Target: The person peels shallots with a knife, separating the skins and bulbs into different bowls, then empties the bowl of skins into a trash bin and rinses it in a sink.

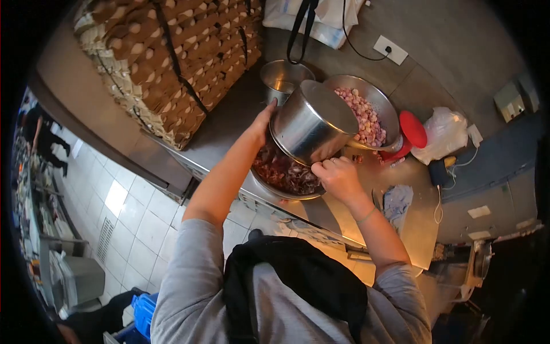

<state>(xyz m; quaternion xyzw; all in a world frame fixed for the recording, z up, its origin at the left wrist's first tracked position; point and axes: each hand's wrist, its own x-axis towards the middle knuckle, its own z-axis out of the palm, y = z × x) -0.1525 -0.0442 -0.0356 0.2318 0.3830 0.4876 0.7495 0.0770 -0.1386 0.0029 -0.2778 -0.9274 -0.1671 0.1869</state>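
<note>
A steel pot [312, 123] is tipped over, its base turned up, above a wide bowl of dark reddish pieces [286, 172]. My left hand [265, 122] grips the pot's rim on the left side. At the lower right of the rim, my right hand [338, 178] has its fingers closed on the edge. The pot hides part of the bowl. Behind it to the right lies a colander [389, 109] of peeled pinkish cloves or small onions [366, 117]. Another steel pot [286, 71] stands behind on the left.
Stacked egg trays [166, 57] rise at the back left of the steel counter [418, 229]. A red container [412, 131], a white plastic bag [444, 135] and a bluish cloth [397, 200] are to the right. People in dark clothes [43, 135] are at the far left.
</note>
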